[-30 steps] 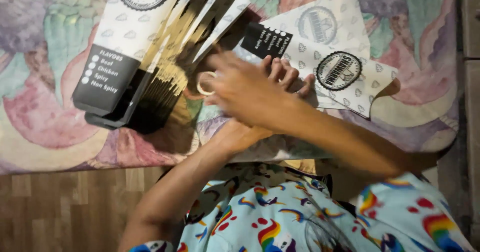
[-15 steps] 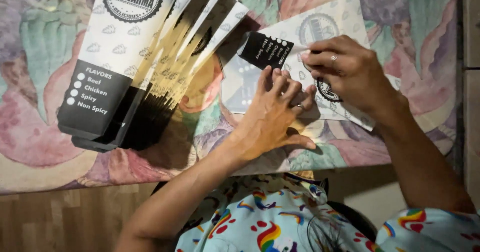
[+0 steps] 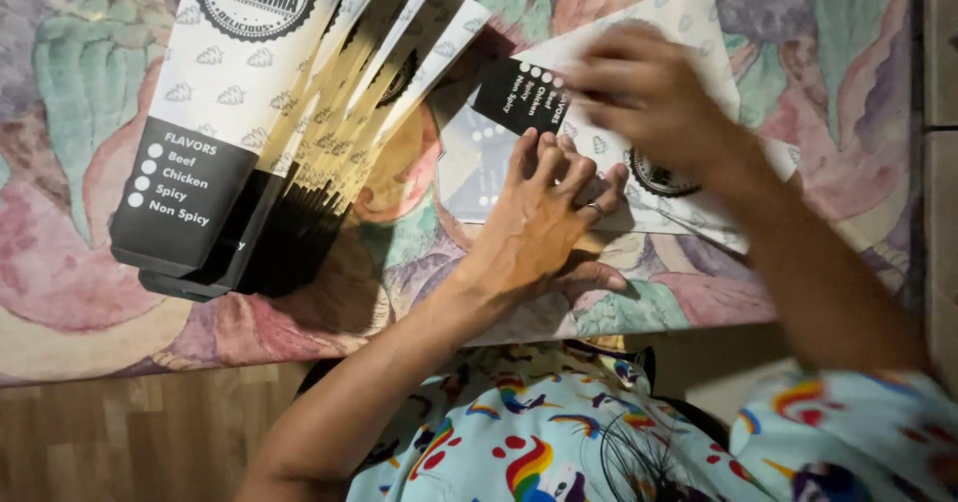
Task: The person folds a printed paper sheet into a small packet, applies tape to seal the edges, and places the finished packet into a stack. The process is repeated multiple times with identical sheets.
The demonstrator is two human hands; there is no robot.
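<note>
left hand [image 3: 539, 218] presses flat, fingers spread, on a white-and-black paper sleeve [image 3: 599, 113]; blurred right hand [image 3: 649, 93] seemingly grips its edge.

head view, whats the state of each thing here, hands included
left hand: flat, palm down, pressing the white paper sleeve
right hand: blurred over the same sleeve, grip unclear
white paper sleeve: lying flat on the cloth, black end toward the stack
stack of sleeves: fanned out, flat, untouched
floral tablecloth: spread over the table
</note>
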